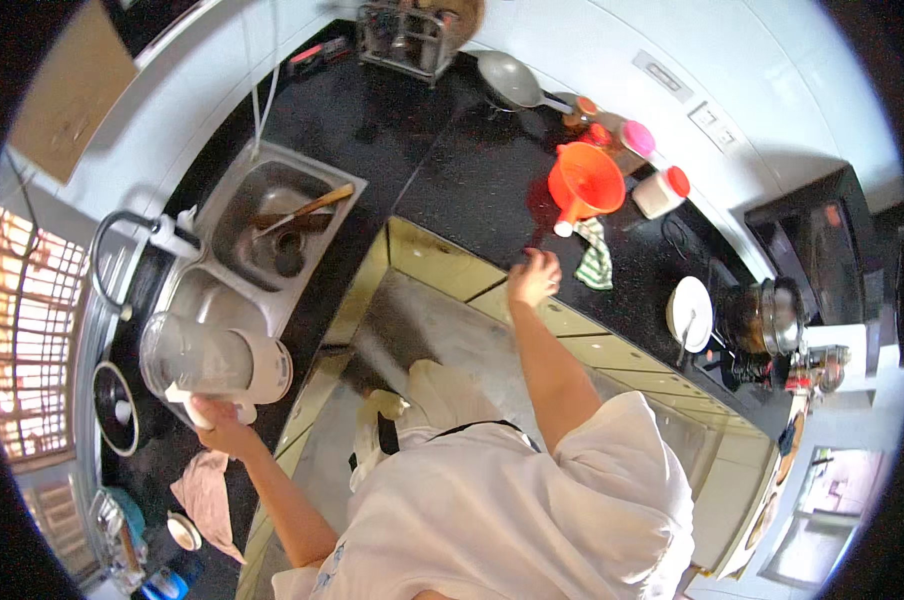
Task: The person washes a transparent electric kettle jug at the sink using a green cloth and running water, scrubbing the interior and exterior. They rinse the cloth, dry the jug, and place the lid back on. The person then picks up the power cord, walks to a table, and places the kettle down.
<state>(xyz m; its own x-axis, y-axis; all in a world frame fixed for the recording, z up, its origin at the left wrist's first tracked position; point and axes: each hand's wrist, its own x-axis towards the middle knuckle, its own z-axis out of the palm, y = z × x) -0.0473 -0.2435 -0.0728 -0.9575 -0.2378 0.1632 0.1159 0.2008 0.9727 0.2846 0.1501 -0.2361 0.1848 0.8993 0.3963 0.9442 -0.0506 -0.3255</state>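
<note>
My left hand (224, 428) grips the handle of a clear jug (197, 355) with a white base, tilted on its side over the left counter by the sink. Whether anything is inside the jug I cannot make out. My right hand (535, 278) is at the front edge of the black counter, fingers loosely bent and apart, with nothing seen in it. Nearest to it are a green-and-white striped cloth (594, 255) and an orange plastic bowl-shaped vessel with a handle (587, 178).
A double steel sink (317, 180) holds a wooden-handled utensil (312, 208). Farther back stand a grey frying pan (509, 80) and a red-lidded jar (660, 192). To the right are a white bowl (689, 305) and dark pots (762, 315). A pink cloth (208, 495) lies at the left.
</note>
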